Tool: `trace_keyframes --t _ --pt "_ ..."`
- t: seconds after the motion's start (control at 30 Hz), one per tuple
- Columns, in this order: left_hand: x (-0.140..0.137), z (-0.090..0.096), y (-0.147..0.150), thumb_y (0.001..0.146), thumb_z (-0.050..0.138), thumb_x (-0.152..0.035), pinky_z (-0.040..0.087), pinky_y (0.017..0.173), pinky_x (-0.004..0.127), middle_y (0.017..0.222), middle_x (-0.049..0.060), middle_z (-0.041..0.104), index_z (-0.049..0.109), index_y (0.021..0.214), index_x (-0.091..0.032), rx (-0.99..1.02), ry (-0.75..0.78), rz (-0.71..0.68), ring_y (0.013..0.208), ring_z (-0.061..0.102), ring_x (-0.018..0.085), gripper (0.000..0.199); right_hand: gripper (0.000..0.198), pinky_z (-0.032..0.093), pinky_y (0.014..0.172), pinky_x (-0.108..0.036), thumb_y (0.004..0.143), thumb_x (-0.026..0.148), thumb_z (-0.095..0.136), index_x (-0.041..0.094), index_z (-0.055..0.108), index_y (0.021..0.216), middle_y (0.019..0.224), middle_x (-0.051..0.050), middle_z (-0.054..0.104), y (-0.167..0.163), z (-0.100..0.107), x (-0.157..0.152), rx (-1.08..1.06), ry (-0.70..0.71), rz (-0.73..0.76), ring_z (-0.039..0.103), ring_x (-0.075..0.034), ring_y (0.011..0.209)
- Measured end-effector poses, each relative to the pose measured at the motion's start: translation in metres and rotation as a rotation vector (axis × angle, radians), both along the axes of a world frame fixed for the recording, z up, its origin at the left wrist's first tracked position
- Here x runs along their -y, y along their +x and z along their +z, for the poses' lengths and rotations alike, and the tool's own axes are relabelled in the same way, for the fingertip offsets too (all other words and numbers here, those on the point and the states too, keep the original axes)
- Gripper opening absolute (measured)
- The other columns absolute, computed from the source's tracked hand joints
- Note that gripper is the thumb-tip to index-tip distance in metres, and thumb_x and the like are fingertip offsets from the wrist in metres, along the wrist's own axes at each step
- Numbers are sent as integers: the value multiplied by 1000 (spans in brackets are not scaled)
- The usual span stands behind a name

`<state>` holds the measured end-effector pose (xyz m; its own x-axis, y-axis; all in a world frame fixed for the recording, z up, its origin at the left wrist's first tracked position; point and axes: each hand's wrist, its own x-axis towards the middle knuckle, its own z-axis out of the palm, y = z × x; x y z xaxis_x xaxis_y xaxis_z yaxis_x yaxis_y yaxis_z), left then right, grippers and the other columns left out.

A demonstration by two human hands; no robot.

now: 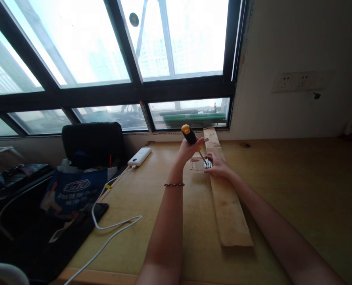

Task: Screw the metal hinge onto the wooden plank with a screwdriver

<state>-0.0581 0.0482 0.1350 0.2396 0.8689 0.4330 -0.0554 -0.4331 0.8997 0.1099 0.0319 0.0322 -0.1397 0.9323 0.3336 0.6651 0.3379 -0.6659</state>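
My left hand [188, 150] is closed around a screwdriver [189, 134] with a black and yellow handle. Its shaft slants down to the right, and the tip meets a small shiny metal plate [208, 163]. The fingers of my right hand [220, 166] pinch the plate from its right side against a long wooden board [230, 213]. This board lies flat, running away from me toward the window. A short, thin wooden piece [196, 164] sits by the board's left edge, beside the metal plate. Whether a screw is under the tip is too small to tell.
Board and hands are over a yellowish wooden table [271, 190]. Left on it lies a white power bank [139, 156] with a white cable [116, 227]. Beyond the table's left edge are a black chair [92, 140] and a blue bag [75, 190]. A window and wall stand behind.
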Motion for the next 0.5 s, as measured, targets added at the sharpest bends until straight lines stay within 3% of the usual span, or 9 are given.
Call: trace_keyframes --t 0.33,0.5 --pt "13 9 7 59 71 -42 36 52 22 55 0 53 58 59 -14 -179 148 47 53 46 10 31 69 43 88 -35 50 26 80 18 48 110 114 -10 58 -1 2 3 1 3 -3 55 -24 105" --pt "8 8 5 51 76 -41 35 53 22 59 -1 55 59 69 -15 -171 192 194 56 47 12 36 71 42 89 -36 49 26 80 17 47 111 115 -11 58 -2 1 2 -4 8 -1 54 -25 107"
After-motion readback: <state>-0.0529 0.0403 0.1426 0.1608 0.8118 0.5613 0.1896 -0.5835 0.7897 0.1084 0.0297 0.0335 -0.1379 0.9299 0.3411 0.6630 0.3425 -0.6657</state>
